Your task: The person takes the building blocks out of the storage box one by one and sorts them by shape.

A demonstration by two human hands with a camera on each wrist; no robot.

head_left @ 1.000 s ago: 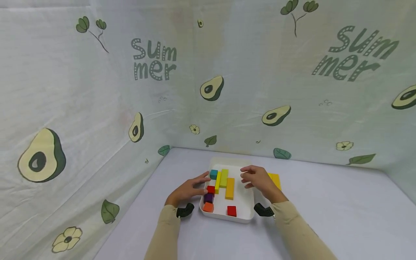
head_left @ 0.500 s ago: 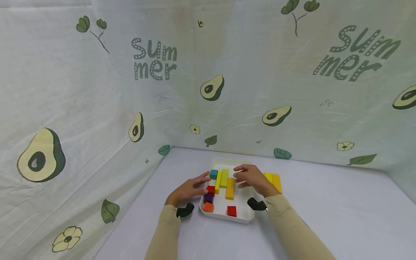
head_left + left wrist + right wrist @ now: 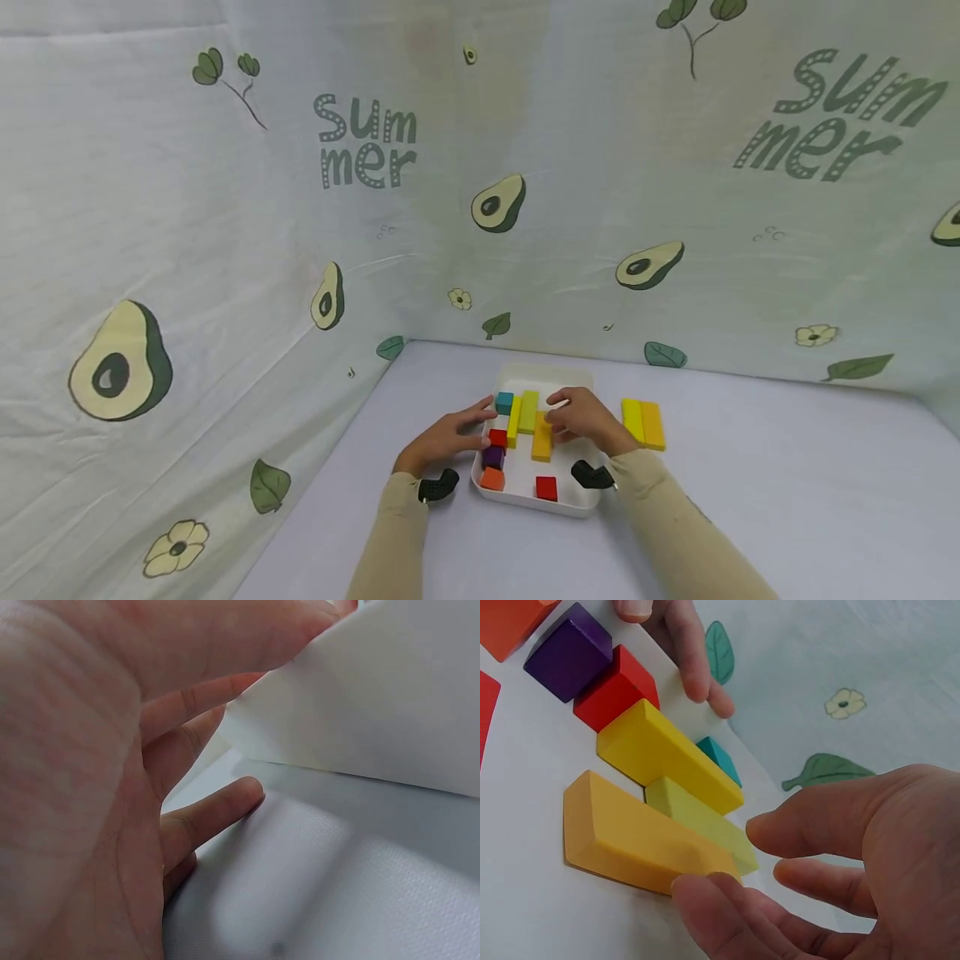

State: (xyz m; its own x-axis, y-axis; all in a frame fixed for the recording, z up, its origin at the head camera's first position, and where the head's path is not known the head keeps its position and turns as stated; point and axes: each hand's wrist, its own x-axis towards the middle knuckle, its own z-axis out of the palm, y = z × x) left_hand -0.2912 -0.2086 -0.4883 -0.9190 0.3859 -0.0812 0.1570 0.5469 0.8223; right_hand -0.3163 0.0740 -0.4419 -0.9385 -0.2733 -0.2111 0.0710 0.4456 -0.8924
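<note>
My left hand (image 3: 444,439) rests at the left rim of a white tray (image 3: 564,502), with its thumb over the rim. In the left wrist view its other fingers (image 3: 232,806) extend along the outer wall and table. Over the tray, my right hand (image 3: 585,418) is at the far end of an orange-yellow block (image 3: 634,832). One fingertip overlaps that block's end, while the upper finger stays apart from it. Beside it lie a lime block (image 3: 701,817), a yellow block (image 3: 671,754) and a teal cube (image 3: 505,402).
Along the tray's left side sit a red cube (image 3: 498,437), a purple cube (image 3: 492,457) and an orange cube (image 3: 492,478). Another red cube (image 3: 546,488) lies near the front wall. Right of the tray, a yellow block (image 3: 632,421) and an orange-yellow block (image 3: 653,425) lie side by side.
My right hand has moved left, from the tray's right side to the orange-yellow block in the tray. The left hand stays at the rim. The head view has shifted slightly.
</note>
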